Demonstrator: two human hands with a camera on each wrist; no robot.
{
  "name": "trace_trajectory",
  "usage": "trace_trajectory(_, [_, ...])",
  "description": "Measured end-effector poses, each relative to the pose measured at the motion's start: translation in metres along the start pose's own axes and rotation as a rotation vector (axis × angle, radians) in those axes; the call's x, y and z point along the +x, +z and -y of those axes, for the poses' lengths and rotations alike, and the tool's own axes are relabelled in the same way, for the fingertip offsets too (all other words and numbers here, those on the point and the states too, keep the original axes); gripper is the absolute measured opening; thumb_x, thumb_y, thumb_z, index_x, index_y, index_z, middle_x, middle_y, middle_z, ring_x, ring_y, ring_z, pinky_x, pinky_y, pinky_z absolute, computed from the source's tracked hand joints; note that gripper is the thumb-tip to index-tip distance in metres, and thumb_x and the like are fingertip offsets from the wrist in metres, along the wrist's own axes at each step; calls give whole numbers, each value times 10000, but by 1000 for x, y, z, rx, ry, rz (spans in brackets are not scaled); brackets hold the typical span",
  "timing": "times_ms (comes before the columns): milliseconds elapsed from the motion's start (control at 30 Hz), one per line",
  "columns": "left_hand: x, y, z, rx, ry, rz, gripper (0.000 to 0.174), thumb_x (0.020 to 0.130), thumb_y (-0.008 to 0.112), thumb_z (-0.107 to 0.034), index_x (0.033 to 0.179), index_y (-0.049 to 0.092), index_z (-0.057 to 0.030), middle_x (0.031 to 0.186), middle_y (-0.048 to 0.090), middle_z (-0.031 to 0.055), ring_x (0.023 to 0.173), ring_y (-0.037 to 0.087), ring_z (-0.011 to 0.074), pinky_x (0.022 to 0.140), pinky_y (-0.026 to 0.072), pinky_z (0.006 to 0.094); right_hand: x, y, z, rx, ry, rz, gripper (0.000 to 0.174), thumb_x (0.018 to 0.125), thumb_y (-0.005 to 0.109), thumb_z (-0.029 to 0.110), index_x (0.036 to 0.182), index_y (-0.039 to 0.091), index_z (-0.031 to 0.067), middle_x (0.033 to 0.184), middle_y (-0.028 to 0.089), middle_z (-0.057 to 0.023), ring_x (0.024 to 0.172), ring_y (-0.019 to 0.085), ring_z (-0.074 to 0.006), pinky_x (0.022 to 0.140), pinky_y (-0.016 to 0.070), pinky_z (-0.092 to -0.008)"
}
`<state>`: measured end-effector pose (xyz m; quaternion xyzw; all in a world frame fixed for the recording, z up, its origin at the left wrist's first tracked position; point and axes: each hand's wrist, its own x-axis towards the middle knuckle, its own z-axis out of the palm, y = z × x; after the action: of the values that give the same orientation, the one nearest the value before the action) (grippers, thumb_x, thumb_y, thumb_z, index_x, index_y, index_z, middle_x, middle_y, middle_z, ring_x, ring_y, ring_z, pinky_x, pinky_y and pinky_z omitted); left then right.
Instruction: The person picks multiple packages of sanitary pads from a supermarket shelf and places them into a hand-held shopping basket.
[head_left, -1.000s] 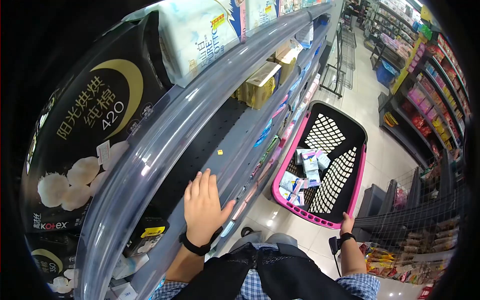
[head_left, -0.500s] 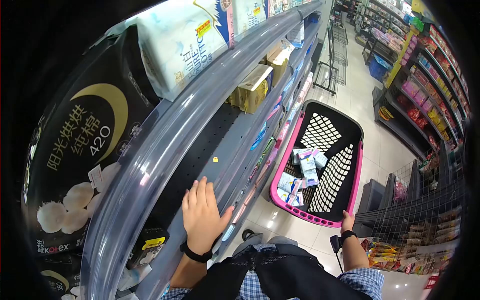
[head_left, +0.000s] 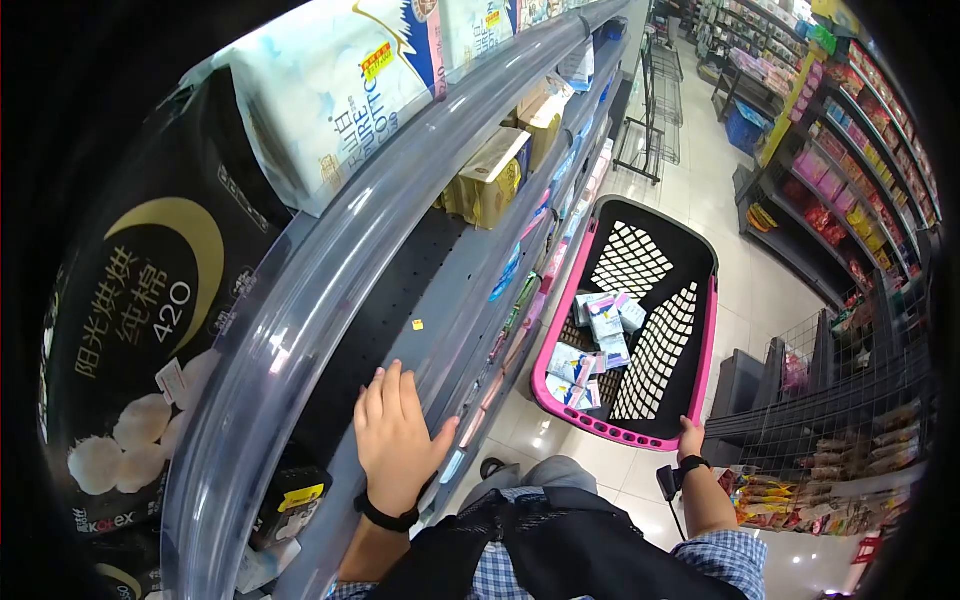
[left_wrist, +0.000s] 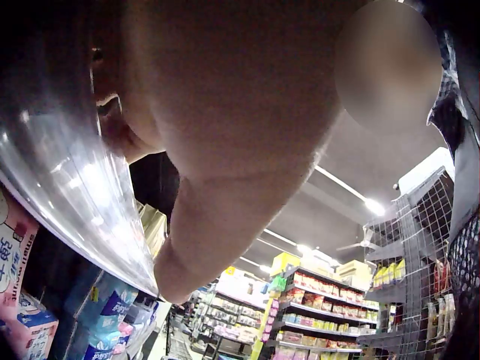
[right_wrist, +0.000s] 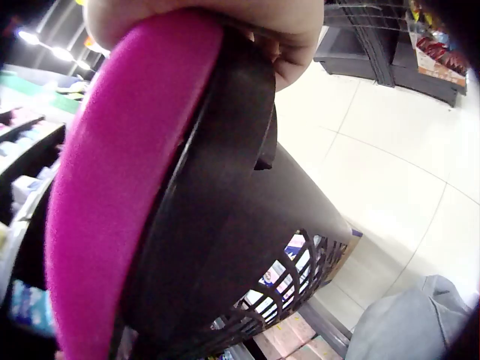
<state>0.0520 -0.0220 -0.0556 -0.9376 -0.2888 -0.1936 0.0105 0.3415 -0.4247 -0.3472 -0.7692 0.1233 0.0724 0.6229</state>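
In the head view my left hand (head_left: 397, 435) rests with fairly straight fingers on the front part of a grey shelf (head_left: 432, 318), behind a clear curved guard (head_left: 330, 235). The left wrist view shows that hand (left_wrist: 232, 127) very close, beside the clear plastic. My right hand (head_left: 691, 437) grips the pink rim of a black basket (head_left: 712, 340) at its near right corner; in the right wrist view the fingers (right_wrist: 289, 45) curl over the rim (right_wrist: 112, 172). Several small white-and-blue packs (head_left: 607, 318) lie inside the basket.
Yellow boxes (head_left: 487, 185) stand farther along the shelf. A large black package (head_left: 150, 290) and a white cotton package (head_left: 320, 100) fill the upper left. Wire racks (head_left: 655, 110) stand up the aisle, and stocked shelves (head_left: 850, 190) line the right side. Tiled floor (head_left: 630, 480) surrounds the basket.
The head view has shifted slightly, so the shelf and basket appear a little farther left. The left hand stays on the shelf, and the right hand keeps its grip on the rim.
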Motion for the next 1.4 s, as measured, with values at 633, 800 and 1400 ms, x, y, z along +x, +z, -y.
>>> trace_trajectory(633, [-1, 1, 3, 21, 37, -5, 674, 642, 690, -369, 1135, 456, 27, 1203, 468, 189, 1120, 430, 353, 956, 318, 456, -16, 6, 22, -25, 34, 15, 223, 769, 591, 151, 920, 567, -11, 760, 531, -16, 699, 470, -126, 671, 371, -274])
trace_trajectory(800, [0, 0, 3, 23, 37, -5, 675, 639, 695, -359, 1135, 453, 30, 1207, 464, 193, 1121, 428, 354, 958, 316, 458, -20, 9, 28, -56, 37, -25, 198, 771, 580, 130, 913, 562, -6, 749, 529, -13, 662, 463, -119, 628, 368, -265])
trace_trajectory(1400, [0, 1, 1, 41, 37, -3, 682, 631, 703, -341, 1138, 442, 32, 1215, 458, 187, 1113, 429, 350, 953, 322, 453, -12, 4, 14, -7, 10, 27, 205, 777, 577, 138, 925, 560, -3, 750, 523, -2, 687, 457, -107, 652, 368, -260])
